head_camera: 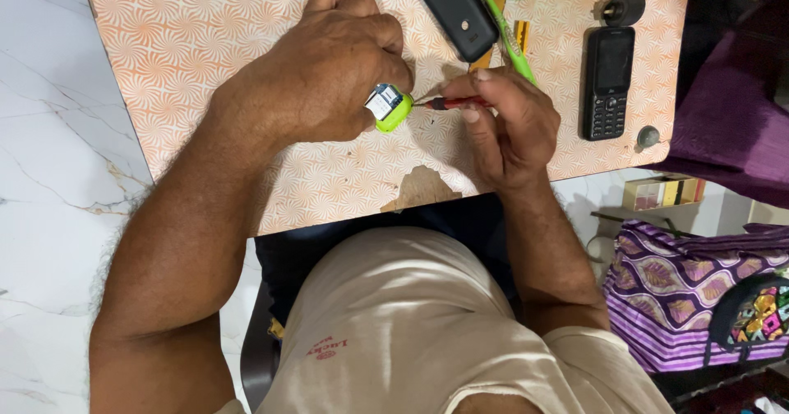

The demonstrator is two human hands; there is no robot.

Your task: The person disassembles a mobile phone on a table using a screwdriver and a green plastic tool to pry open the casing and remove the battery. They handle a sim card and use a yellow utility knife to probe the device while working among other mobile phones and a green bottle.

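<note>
I'm gripping a small lime-green device in my left hand, fingers clamped around it, pressing it on the orange patterned table. My right hand is pinching a red screwdriver (tip at the device). Beyond it a black keypad phone is lying flat.

Your beige short-sleeved shirt, small red printed mark low on chest, dark trousers, both forearms bare, hairy, no rings.

Bright, even light from above; short soft shadows beside the hands on the surface, faint sheen on the marble floor, focus sharp, dim right edge.
</note>
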